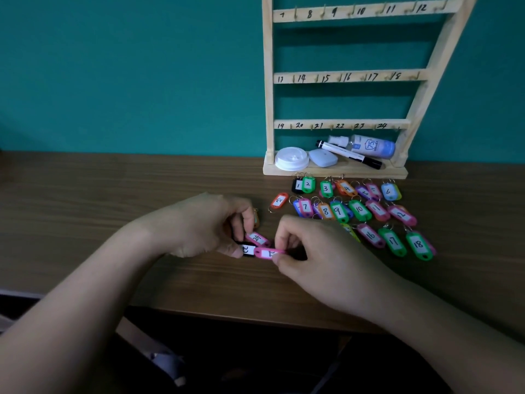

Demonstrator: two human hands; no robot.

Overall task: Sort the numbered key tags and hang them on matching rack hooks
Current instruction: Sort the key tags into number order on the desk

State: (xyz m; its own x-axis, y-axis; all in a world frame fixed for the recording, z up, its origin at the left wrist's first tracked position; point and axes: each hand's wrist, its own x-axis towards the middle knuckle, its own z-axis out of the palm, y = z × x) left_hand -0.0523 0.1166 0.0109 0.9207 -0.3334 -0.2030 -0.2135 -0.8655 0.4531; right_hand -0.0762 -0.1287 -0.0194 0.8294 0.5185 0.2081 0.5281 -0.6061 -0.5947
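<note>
- Left grip [204, 223]: fingers curled, thumb holding a black plastic key tag [247, 249] with a white label. A pink plastic key tag marked 24 [257, 238] sits just beside it under the fingers; whether it is also held cannot be told.
- Right grip [321, 251]: pinches the end of a second pink plastic key tag [268, 253], with a fingertip covering part of its number.
- Place: all three are at mid-bench, on the brown wood-grain bench [113, 209], between its near edge and the laid-out rows.
- Numbered coloured tags in rows [359, 209]: they lie toward the far edge, in front of the pale wooden hook rack [268, 95], whose visible hooks are bare.
- Handling, as judged: uncover and read the number first. Then lay the tag in a fresh row on the near-edge side of 16–18, ring toward the rack, without nudging its neighbours.
</note>
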